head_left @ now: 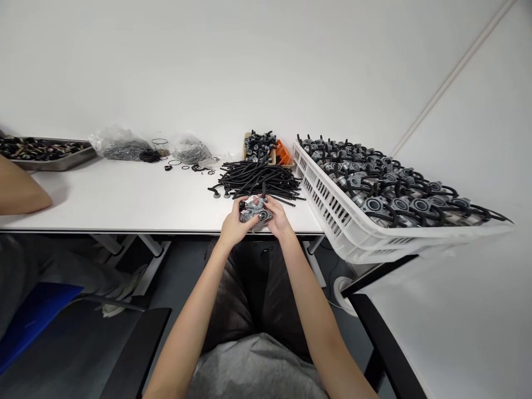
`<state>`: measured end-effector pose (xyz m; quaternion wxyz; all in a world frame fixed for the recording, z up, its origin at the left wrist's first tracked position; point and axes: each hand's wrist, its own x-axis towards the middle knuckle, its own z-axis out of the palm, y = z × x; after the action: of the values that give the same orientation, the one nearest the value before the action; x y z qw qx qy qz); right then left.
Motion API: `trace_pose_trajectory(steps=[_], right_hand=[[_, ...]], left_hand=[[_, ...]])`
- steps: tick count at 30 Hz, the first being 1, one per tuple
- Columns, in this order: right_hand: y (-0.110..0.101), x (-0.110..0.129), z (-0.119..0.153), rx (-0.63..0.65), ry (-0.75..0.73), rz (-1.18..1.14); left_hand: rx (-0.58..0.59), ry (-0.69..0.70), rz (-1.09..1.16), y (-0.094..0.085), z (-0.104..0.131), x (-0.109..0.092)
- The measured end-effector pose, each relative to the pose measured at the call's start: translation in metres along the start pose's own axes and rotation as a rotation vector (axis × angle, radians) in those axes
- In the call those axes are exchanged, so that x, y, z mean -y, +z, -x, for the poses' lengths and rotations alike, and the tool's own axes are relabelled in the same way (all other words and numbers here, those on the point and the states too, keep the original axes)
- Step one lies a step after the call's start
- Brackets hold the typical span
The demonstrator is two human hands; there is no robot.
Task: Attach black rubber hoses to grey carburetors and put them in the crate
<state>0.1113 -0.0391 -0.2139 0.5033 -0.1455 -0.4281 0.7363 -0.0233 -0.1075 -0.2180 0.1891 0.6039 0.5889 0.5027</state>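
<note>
A grey metal carburetor (255,211) with black fittings is held up between both my hands, close to the table's front edge. My left hand (236,224) wraps its left side, with the thumb laid across its front. On the other side my right hand (277,217) grips it, fingers near a black piece (264,190) that sticks up from its top. Just beyond lies a pile of black rubber hoses (260,176). Two small parts with round grey ends (216,193) sit left of the hands.
A white plastic crate (332,213) full of carburetors stands at right. Behind the hoses are a box of small black-and-grey parts (258,146) and an orange container (283,153). Plastic bags (120,145), rings and a metal tray (70,159) lie left, near another person's arm (20,188).
</note>
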Motion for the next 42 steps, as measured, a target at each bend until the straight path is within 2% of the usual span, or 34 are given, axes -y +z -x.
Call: trace_pose_trajectory(steps=[30, 42], right_hand=[[0.0032, 0.0005, 0.0012, -0.029, -0.011, 0.073], [0.0014, 0.0001, -0.0018, -0.028, -0.004, 0.01]], left_hand=[[0.007, 0.002, -0.026, -0.0004, 0.0, -0.0013], [-0.007, -0.014, -0.023, 0.0005, 0.0002, -0.0028]])
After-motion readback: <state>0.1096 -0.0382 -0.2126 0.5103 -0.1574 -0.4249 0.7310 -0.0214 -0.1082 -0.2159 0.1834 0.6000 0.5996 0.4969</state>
